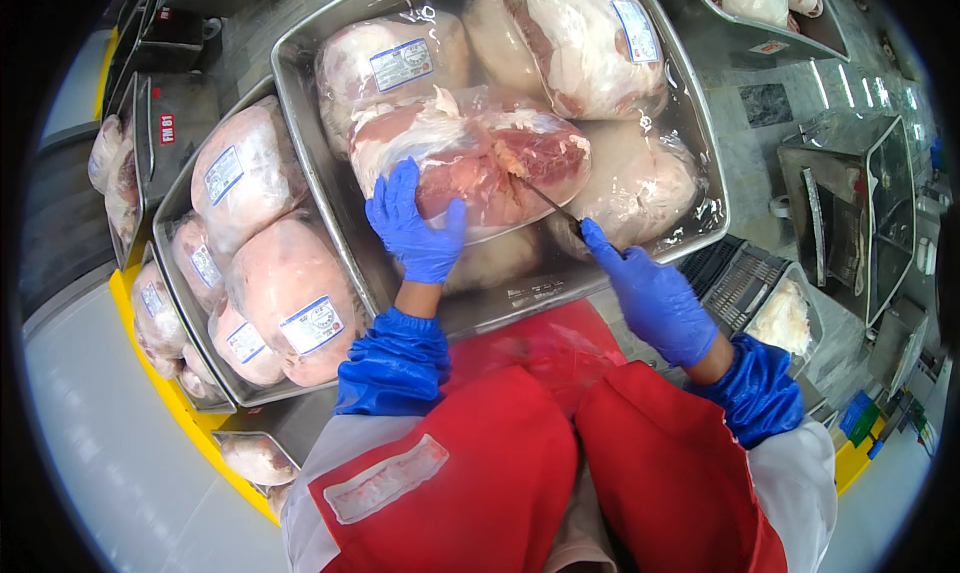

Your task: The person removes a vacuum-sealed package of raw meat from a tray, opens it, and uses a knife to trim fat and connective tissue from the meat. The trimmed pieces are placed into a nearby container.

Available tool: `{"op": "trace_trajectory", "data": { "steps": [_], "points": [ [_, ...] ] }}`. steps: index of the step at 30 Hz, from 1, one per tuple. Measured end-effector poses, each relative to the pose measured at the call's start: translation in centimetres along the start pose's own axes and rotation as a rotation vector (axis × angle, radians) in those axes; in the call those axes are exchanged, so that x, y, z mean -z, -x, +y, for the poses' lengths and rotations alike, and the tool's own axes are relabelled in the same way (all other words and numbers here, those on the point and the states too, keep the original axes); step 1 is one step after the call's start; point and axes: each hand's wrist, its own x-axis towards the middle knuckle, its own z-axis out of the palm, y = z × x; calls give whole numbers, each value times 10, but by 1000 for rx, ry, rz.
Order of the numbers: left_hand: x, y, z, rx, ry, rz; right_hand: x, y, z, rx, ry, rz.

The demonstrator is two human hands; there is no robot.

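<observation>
My left hand (415, 228), in a blue glove, rests with its fingers apart on the near side of a wrapped piece of red meat with white fat (470, 173). My right hand (645, 293), gloved alike, is closed on the handle of a knife (540, 195), whose tip is at or in an orange-pink patch near the middle of that meat; I cannot tell how deep. The meat lies atop other large wrapped pieces, two of them behind with white labels (400, 65), in a big steel tub (715, 173).
At left, a second steel tub (220, 406) holds pale labelled wrapped pieces, with more tubs beyond. At top right is another tub of meat (810, 41). At right stand an empty-looking steel cart (880, 223) and dark crates (715, 273) beside white material (780, 318).
</observation>
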Motion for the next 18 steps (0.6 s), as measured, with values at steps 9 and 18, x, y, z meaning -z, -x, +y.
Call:
{"op": "trace_trajectory", "data": {
  "steps": [9,18],
  "points": [
    [0,-4,8,-2,-14,-14,-75,-14,97,135,121,128],
    [1,-6,7,-42,-42,29,-139,-33,1,-90,-472,384]
  ]
}}
